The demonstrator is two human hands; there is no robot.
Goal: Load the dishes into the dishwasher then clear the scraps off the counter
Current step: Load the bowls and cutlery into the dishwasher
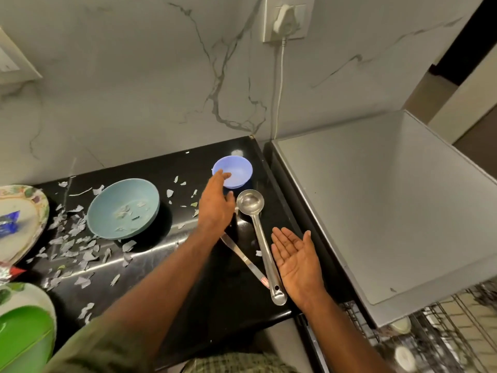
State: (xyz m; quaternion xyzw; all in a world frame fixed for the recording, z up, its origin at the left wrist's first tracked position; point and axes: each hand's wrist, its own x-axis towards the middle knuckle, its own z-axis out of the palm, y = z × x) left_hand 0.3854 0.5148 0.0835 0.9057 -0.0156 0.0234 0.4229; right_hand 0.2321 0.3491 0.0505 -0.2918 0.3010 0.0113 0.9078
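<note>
Loading has barely started, I'd say. The dishwasher [382,211] sits right of the counter with its wire rack [443,332] pulled out, and from the little of the rack that shows I can't tell if any dishes are in it. Still waiting on the black counter [215,305]: a teal bowl [123,208] with bits inside, a patterned plate [21,211] and a green plate [24,337] at the left edge, a steel ladle [258,238], a flat utensil [242,257] under it, and a small lavender bowl [234,170] at the back right corner. Paper scraps [75,238] are everywhere, mostly left, so none of the clearing is done.

Left hand [215,205] reaches for the lavender bowl, fingers loosely spread, tips at its rim, not gripping yet. Right hand [295,257] hovers palm-up beside the ladle handle, fingers straight and together, holding nothing.

Marble-look wall [134,90] behind, with a plugged-in socket [287,20].
</note>
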